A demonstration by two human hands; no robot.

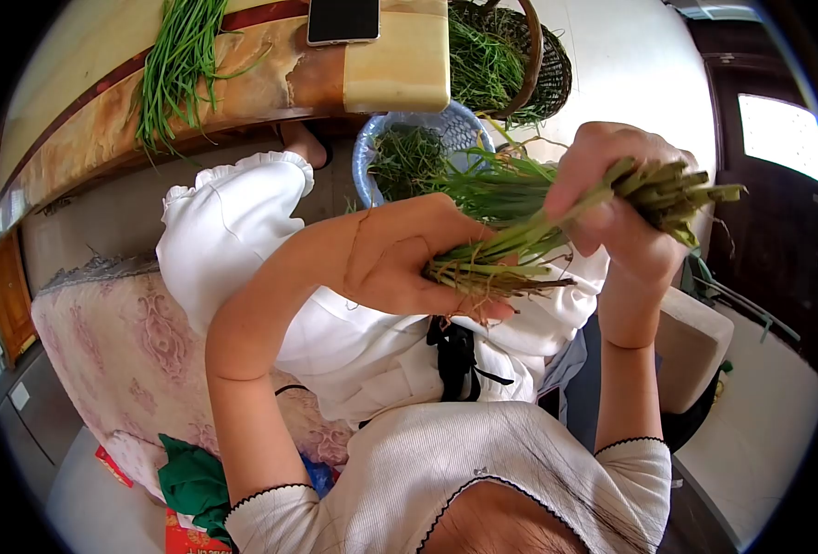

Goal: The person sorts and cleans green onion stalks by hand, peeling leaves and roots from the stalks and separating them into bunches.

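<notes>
My right hand (612, 198) is closed around a bunch of Chinese chives (515, 189). The pale cut stem ends stick out to the right of the fist, and the green leaves trail left over the basin. Just left of it, my left hand (409, 254) is closed on dry, brownish stalks and thin leaves (497, 274) at the lower part of the bunch. Its fingertips are partly covered by these strands. Below and behind the bunch stands a blue plastic basin (365, 162), lined with a clear bag and holding loose green and withered leaves.
More chives (183, 69) lie across the marble-patterned table (270, 69), beside a phone (343, 20). A dark wicker basket (557, 78) full of greens stands behind the basin. A floral sofa (132, 342) is on the left, and a dark door (760, 212) on the right.
</notes>
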